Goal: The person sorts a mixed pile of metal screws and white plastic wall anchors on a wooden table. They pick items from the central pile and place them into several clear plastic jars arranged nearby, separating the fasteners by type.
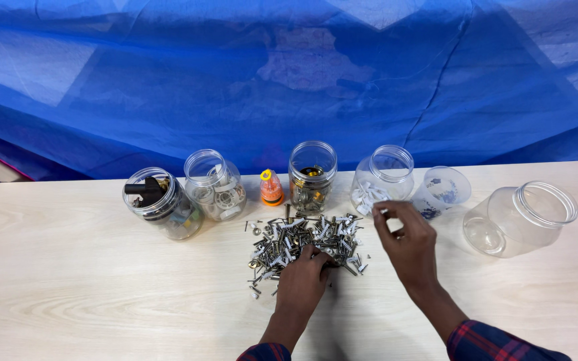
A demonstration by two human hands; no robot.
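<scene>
Hardware lies heaped at the middle of the pale wooden tabletop (68,267): a pile of screws, springs and small white plugs (306,244), which serves as the landmark for all else. The left hand (306,277) rests on the near edge of this pile, fingers curled down into the pieces; whether it has actually pinched one up cannot be told from this view. The right hand (406,241) is raised just to the right of the pile, thumb and forefinger brought close together near their tips, seemingly nipping a small pale piece, though the piece is too small to tell for certain. Both wrists show plaid sleeves in red and dark blue.

Behind the pile stands a row of clear plastic jars, all with their lids off. Directly behind it is an upright jar of brassy metal bits (312,175), and just left of that a small orange bottle (271,188). Farther left are a jar of white rings (215,184) and a tilted jar holding dark parts (162,200). Behind and right of the pile sits a jar of white plugs (382,179), then a small tipped jar (441,190), and farthest right a large empty jar (522,217) lying tilted. A blue sheet (289,73) hangs behind the whole row.
</scene>
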